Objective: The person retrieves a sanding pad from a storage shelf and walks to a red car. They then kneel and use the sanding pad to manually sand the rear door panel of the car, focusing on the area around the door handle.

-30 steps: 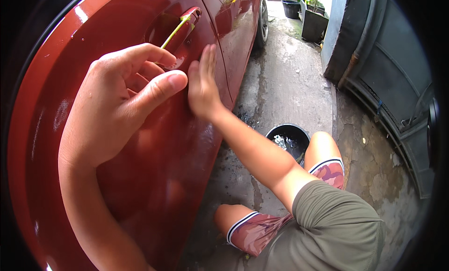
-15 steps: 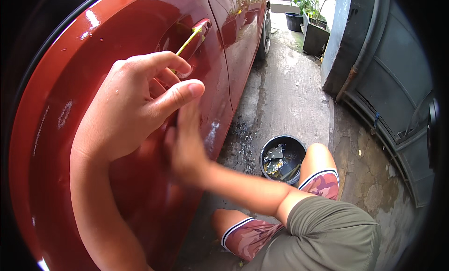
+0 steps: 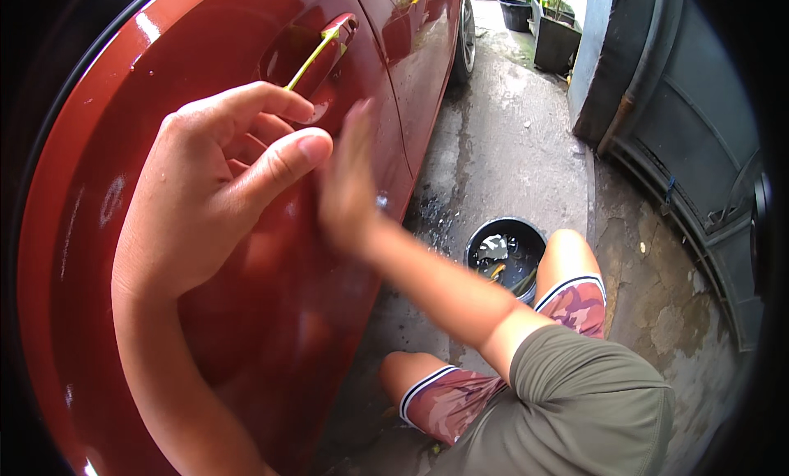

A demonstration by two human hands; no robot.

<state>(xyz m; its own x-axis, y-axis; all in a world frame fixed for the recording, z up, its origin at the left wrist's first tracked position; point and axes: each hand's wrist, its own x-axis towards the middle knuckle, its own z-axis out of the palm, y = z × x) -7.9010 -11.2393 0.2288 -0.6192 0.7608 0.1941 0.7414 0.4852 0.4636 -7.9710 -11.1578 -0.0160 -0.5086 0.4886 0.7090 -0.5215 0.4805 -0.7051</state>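
Note:
My left hand [image 3: 222,172] is at the red car door [image 3: 230,328], fingers bent and thumb apart from them, just below the door handle [image 3: 340,32]. A thin yellow-green strip [image 3: 308,65] runs along the handle and disappears behind my index finger; whether my fingers touch it is hidden. My right hand [image 3: 349,176], blurred, is against or very near the door panel to the right of the left hand, fingers stretched out flat and upward. Water drops and streaks show on the paint.
A black bucket [image 3: 522,250] holding water and some small pieces stands on wet concrete by my knees. A grey metal gate [image 3: 682,122] and a wall post [image 3: 612,57] line the right. Potted plants [image 3: 515,16] and a car wheel [image 3: 464,48] are farther ahead.
My right hand moved down along the door by half a second ago and is now higher again, blurred. My left hand keeps its shape by the handle, with slight shifts in the view.

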